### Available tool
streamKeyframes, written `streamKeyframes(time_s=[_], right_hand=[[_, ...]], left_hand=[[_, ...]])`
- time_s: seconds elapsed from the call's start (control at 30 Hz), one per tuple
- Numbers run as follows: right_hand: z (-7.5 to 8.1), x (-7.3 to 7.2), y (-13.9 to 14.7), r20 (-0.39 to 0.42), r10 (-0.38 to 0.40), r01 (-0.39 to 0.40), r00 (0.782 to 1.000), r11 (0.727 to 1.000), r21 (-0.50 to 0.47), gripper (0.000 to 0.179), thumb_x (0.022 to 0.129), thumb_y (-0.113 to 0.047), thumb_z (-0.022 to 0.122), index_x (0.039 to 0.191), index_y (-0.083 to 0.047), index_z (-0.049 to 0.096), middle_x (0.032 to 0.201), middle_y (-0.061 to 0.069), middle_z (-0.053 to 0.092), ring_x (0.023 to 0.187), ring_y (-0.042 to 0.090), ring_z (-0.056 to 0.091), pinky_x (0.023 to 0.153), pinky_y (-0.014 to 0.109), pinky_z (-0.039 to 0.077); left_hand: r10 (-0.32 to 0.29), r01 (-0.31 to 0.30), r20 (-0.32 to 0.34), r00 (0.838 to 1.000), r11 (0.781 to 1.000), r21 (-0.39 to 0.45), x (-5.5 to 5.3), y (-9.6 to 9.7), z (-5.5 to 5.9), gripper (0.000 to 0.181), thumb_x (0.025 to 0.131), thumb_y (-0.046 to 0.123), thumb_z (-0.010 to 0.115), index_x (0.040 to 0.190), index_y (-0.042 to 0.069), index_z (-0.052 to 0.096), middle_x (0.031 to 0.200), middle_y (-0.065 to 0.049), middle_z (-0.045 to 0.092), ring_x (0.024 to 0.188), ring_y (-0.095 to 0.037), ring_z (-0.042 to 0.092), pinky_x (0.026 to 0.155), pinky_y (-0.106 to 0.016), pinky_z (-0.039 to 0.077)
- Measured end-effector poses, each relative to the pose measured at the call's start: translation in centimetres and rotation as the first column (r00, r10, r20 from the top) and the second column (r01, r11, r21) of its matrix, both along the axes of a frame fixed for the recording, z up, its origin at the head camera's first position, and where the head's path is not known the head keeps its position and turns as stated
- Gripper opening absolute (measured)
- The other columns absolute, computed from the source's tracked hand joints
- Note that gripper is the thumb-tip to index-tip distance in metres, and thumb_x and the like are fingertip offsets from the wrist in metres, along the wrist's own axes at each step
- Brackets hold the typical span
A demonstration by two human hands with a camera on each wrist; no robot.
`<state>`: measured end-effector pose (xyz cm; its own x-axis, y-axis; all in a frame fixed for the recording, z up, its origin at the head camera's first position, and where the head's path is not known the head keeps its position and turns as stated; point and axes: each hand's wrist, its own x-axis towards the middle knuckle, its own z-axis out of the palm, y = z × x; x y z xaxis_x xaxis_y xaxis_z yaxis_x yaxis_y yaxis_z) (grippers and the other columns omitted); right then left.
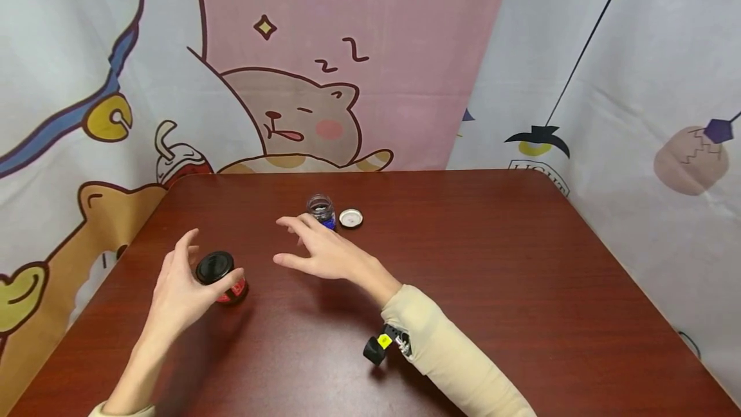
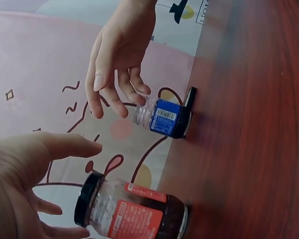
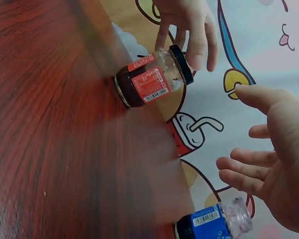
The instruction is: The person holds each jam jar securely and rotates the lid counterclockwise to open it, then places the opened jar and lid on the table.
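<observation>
A jar with a red label, dark contents and a black lid stands upright on the left part of the table. Around its top my left hand is spread, thumb on the near side, fingers on the far side. Gaps show between hand and lid in the left wrist view; light contact I cannot tell. My right hand hovers over the table with loosely extended fingers, holding nothing. Just beyond it is an uncapped glass jar with a blue label, partly hidden by that hand in the head view.
Beside the blue-labelled jar, a round lid lies with its pale inside facing up. The dark red-brown wooden table reaches back to a cartoon-printed curtain. A small black device is strapped at my right wrist.
</observation>
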<state>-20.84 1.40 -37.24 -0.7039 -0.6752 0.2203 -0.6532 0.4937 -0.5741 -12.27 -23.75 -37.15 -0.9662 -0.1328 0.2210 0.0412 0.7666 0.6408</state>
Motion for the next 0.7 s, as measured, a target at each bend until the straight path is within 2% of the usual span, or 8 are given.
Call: streamKeyframes(time_s=[0.17,0.33,0.47,0.7], right_hand=[[-0.4,0.0,-0.9,0.027,0.017,-0.017,0.999,1.0,0.006,0.065,0.097,-0.05,0.062,0.15,-0.018,0.041,0.132,0.007,0.053,0.107,0.014,0.059,0.09,0.024,0.046],[-0.9,0.2,-1.7,0.044,0.036,-0.037,0.998,0.999,0.02,0.065,0.098,-0.051,0.06,0.151,-0.017,0.041,0.134,0.009,0.053,0.111,0.018,0.059,0.091,0.023,0.045],[-1.1,0.4,-2.1,0.05,0.029,-0.031,0.998,0.999,0.033,0.066,0.098,-0.052,0.06,0.151,-0.018,0.041,0.134,0.008,0.054,0.116,0.018,0.058,0.093,0.025,0.045],[-1.0,0.9,-3.2,0.005,0.032,-0.032,0.999,0.998,0.056,0.065,0.097,-0.052,0.061,0.15,-0.019,0.042,0.127,0.004,0.056,0.112,0.013,0.057,0.091,0.023,0.045]], left_hand=[[-0.037,0.036,0.038,0.999,0.999,0.022,0.1,-0.8,-0.7,0.109,0.078,0.038,0.087,0.156,0.001,0.021,0.129,-0.033,0.055,0.113,-0.045,0.054,0.09,-0.062,0.039],[-0.041,0.04,0.049,0.998,0.999,0.014,0.2,-0.9,-1.2,0.108,0.077,0.038,0.088,0.156,0.003,0.023,0.125,-0.029,0.059,0.095,-0.037,0.065,0.082,-0.053,0.046],[-0.067,0.067,0.033,0.997,0.998,0.004,0.3,-0.8,-1.4,0.108,0.075,0.038,0.09,0.155,0.003,0.026,0.124,-0.028,0.06,0.086,-0.028,0.067,0.076,-0.042,0.049],[-0.107,0.107,0.009,0.994,0.994,0.018,0.4,-0.7,-1.6,0.104,0.071,0.034,0.093,0.15,0.0,0.034,0.119,-0.026,0.062,0.084,-0.023,0.066,0.069,-0.025,0.048]])
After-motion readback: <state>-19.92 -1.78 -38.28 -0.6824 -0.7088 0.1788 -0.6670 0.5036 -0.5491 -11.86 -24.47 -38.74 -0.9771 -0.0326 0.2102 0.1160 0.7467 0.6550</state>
